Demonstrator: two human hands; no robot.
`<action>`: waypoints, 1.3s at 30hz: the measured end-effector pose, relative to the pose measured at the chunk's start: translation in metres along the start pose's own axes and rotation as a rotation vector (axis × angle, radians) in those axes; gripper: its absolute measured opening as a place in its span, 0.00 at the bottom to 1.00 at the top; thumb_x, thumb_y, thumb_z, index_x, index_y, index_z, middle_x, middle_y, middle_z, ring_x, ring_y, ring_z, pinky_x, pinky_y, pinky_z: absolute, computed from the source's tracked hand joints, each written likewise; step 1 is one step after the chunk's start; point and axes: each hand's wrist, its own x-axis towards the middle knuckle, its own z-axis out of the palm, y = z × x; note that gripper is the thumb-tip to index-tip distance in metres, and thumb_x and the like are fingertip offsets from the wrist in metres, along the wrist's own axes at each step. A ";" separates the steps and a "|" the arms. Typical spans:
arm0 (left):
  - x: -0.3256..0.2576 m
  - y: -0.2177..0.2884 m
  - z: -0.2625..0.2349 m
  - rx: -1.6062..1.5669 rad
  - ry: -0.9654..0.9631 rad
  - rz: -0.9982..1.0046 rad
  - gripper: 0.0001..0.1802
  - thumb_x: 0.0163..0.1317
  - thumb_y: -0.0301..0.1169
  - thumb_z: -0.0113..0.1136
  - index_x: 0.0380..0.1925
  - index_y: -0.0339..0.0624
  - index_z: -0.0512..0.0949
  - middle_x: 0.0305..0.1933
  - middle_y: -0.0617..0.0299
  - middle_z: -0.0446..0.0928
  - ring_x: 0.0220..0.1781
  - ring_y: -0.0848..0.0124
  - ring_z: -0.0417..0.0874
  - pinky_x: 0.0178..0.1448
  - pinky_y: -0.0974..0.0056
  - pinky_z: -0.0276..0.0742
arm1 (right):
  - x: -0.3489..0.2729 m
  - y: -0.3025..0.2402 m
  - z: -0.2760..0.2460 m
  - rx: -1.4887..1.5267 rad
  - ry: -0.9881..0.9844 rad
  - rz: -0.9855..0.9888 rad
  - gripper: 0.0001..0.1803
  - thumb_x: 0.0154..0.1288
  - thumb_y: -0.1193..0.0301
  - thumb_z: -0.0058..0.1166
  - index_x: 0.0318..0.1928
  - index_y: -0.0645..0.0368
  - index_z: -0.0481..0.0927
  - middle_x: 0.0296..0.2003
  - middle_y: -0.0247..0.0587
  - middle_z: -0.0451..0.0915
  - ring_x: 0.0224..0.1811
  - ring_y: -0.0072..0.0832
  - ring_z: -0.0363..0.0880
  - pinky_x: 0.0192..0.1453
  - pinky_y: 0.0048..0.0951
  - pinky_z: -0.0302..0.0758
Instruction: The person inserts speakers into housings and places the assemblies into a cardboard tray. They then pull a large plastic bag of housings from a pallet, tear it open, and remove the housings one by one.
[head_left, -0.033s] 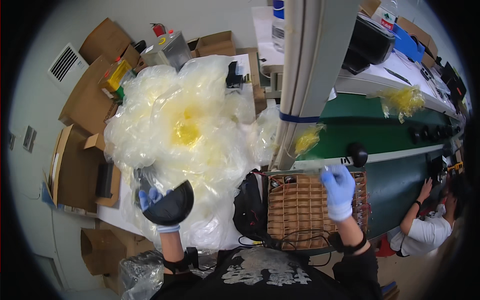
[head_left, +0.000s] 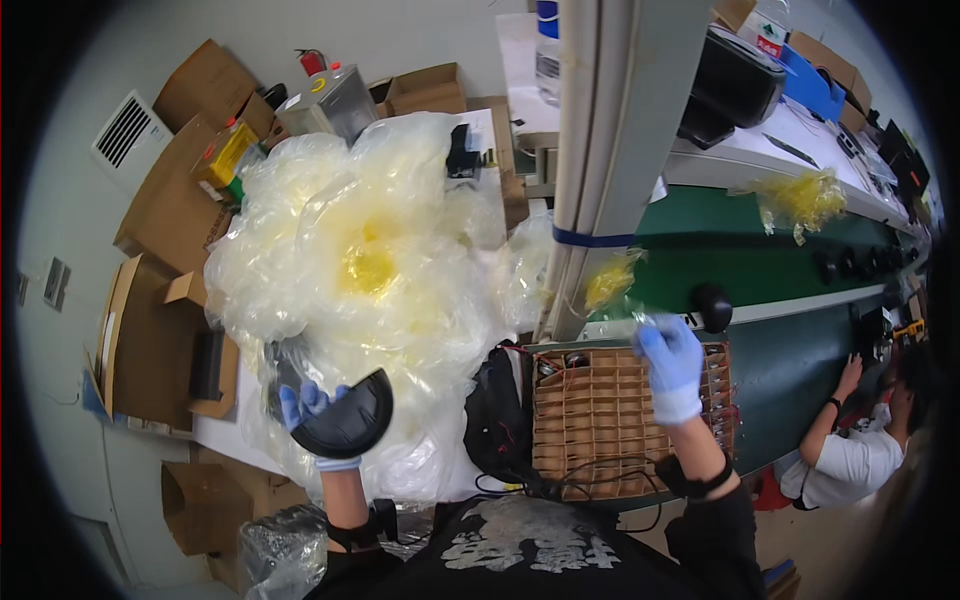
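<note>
My left hand (head_left: 312, 402), in a light blue glove, is closed on a black half-round plastic shell (head_left: 350, 418), its hollow-looking side tilted up. Beneath it spreads a large heap of clear plastic bags (head_left: 330, 225), yellowish in the middle. My right hand (head_left: 672, 368), gloved too, is raised over a cardboard divider grid (head_left: 590, 420). Its thumb and fingers pinch what looks like a small piece of clear film (head_left: 638, 310). Just beyond that hand a round black part (head_left: 711, 306) rests at the edge of the green conveyor belt (head_left: 680, 250).
A grey upright post (head_left: 610, 130) with a blue strap rises between the bag heap and the belt. Yellow film bundles (head_left: 805, 200) hang near it. A black bag (head_left: 497, 410) and cables lie beside the grid. Another person (head_left: 850, 440) works at the right. Cardboard boxes (head_left: 160, 335) stand left.
My right hand has risen slightly, away from me. The black shell in my left hand has shifted a little to the right.
</note>
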 end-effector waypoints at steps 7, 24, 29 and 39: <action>-0.005 -0.054 0.014 -0.136 -0.070 -0.133 0.21 0.68 0.41 0.32 0.58 0.51 0.64 0.44 0.49 0.76 0.39 0.56 0.79 0.54 0.43 0.69 | 0.076 0.045 0.001 -0.289 -0.042 -0.056 0.08 0.52 0.72 0.62 0.27 0.63 0.77 0.22 0.35 0.78 0.24 0.17 0.72 0.31 0.19 0.70; -0.004 -0.073 -0.043 -0.123 -0.110 -0.277 0.23 0.68 0.36 0.29 0.64 0.54 0.55 0.55 0.43 0.70 0.43 0.57 0.81 0.57 0.44 0.70 | 0.160 0.144 -0.216 -1.410 0.314 0.415 0.54 0.34 0.57 0.71 0.63 0.52 0.54 0.54 0.53 0.66 0.57 0.47 0.67 0.59 0.39 0.69; 0.003 -0.076 -0.011 -0.219 0.121 -0.425 0.30 0.68 0.47 0.30 0.40 0.33 0.76 0.43 0.52 0.79 0.29 0.65 0.81 0.56 0.53 0.69 | 0.189 0.166 -0.232 -1.357 0.364 0.519 0.52 0.36 0.57 0.69 0.62 0.55 0.55 0.53 0.54 0.67 0.55 0.47 0.69 0.57 0.39 0.70; -0.010 -0.074 0.008 -0.041 0.221 -0.377 0.21 0.68 0.45 0.34 0.26 0.46 0.73 0.26 0.60 0.76 0.19 0.65 0.72 0.44 0.55 0.70 | 0.215 0.211 -0.216 -0.694 0.579 0.142 0.13 0.52 0.65 0.57 0.34 0.61 0.79 0.26 0.38 0.80 0.32 0.30 0.78 0.44 0.30 0.73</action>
